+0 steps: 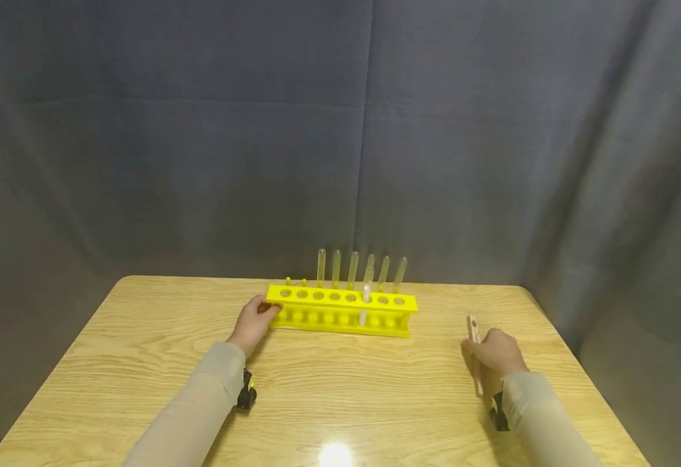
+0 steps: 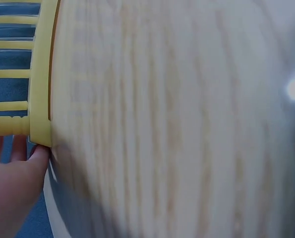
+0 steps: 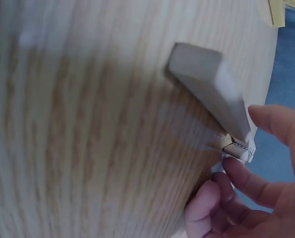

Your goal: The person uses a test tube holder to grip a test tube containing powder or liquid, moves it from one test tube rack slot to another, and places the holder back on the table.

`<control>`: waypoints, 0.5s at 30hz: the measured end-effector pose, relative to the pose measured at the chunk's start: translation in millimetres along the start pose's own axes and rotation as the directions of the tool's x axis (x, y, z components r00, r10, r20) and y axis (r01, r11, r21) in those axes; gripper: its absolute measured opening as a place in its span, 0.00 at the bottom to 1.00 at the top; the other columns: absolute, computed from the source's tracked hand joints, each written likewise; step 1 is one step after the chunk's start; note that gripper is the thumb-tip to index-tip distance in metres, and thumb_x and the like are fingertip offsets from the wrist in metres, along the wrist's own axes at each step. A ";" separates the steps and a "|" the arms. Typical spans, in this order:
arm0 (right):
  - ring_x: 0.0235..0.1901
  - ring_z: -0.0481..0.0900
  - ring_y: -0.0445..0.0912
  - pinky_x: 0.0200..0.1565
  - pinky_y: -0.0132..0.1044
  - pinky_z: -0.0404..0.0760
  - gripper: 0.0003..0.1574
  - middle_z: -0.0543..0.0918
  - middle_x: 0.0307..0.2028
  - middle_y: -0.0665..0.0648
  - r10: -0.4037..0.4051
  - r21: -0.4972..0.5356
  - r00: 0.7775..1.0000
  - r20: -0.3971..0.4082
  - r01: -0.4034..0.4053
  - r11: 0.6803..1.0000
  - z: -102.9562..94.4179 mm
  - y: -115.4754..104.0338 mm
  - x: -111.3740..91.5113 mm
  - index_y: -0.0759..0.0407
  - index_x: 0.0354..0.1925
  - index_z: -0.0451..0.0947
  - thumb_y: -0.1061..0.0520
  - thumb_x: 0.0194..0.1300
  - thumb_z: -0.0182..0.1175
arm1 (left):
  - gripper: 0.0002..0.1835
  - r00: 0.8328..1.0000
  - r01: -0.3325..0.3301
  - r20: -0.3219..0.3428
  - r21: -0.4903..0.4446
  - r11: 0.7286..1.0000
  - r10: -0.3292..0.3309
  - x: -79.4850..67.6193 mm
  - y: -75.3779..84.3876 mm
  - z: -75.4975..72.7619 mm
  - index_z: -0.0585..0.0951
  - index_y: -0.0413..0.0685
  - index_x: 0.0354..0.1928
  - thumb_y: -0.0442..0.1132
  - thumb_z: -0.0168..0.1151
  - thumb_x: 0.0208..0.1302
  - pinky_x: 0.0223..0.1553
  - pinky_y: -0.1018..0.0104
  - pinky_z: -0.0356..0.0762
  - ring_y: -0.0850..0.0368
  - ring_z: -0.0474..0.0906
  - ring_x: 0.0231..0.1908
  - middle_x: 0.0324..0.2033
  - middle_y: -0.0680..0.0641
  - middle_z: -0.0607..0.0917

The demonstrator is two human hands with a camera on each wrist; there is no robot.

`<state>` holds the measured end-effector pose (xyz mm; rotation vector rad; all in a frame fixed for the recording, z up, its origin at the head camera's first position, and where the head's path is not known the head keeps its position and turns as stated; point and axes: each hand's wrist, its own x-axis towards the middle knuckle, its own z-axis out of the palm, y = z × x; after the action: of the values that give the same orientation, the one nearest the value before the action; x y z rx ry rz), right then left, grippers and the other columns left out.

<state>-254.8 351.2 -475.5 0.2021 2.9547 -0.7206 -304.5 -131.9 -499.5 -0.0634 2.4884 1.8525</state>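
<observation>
Nearest my head camera: two pale sleeves [image 1: 185,410], one at each lower side of the view, a black device [image 1: 247,392] strapped at the left wrist and another at the right. Left hand [image 1: 252,325]: grasping the yellow test-tube rack [image 1: 327,303] at its left end, thumb toward me, other fingers behind. Rack stands upright near the far edge of the wood-grain table [image 1: 375,395], turned slightly. Sixth hole from the left holds a test tube [image 1: 366,294] with white contents in its lower part. Along the rack's rear I count six clear tubes [image 1: 337,266] on pegs, with two bare pegs at the left end.

Right hand [image 1: 497,351]: pinching a wooden clamp [image 1: 473,331], well apart from the rack, to its right. My right wrist view shows thumb and forefinger on either side of the clamp, near its metal spring [image 3: 236,148]; that view is blurred, so I cannot tell whether the clamp is clear of the table. Backdrop: grey curtain [image 1: 247,143].
</observation>
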 end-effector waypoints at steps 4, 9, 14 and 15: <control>0.26 0.75 0.52 0.30 0.45 0.77 0.26 0.77 0.25 0.60 0.002 -0.021 0.999 0.032 -0.001 1.000 1.8 -2.7 0.0 0.68 0.29 0.74 0.45 0.68 0.59 | 0.17 1.000 0.010 -0.020 0.021 1.000 -0.009 -0.5 -3.8 -0.2 0.75 0.34 0.58 0.41 0.54 0.78 0.62 0.46 0.68 0.40 0.72 0.58 0.58 0.34 0.76; 0.27 0.76 0.53 0.33 0.48 0.79 0.23 0.77 0.27 0.61 -0.016 -0.052 0.997 0.071 0.019 0.998 1.2 -1.9 0.8 0.68 0.30 0.73 0.48 0.68 0.56 | 0.15 0.999 -0.013 -0.050 0.017 1.000 0.013 -0.8 -8.2 1.1 0.77 0.35 0.54 0.41 0.55 0.77 0.58 0.49 0.70 0.42 0.74 0.53 0.52 0.36 0.80; 0.30 0.78 0.55 0.36 0.51 0.81 0.22 0.79 0.29 0.63 -0.024 -0.054 0.994 0.104 0.029 0.998 0.0 1.6 1.4 0.70 0.33 0.72 0.49 0.67 0.55 | 0.12 0.997 -0.045 -0.064 0.017 0.999 0.046 1.2 -12.0 2.8 0.78 0.38 0.47 0.41 0.57 0.77 0.52 0.55 0.69 0.48 0.74 0.45 0.45 0.40 0.81; 0.30 0.78 0.55 0.37 0.52 0.81 0.22 0.79 0.30 0.63 -0.023 -0.052 0.994 0.106 0.029 0.998 0.1 2.3 1.5 0.71 0.34 0.73 0.49 0.67 0.55 | 0.11 0.997 -0.049 -0.064 0.017 0.999 0.050 1.5 -12.1 2.8 0.78 0.38 0.45 0.42 0.57 0.77 0.50 0.56 0.69 0.49 0.73 0.44 0.43 0.41 0.81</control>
<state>-255.9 353.3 -476.9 0.1178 2.8767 -0.6343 -305.3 -132.7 -512.0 -0.0630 2.5694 1.8784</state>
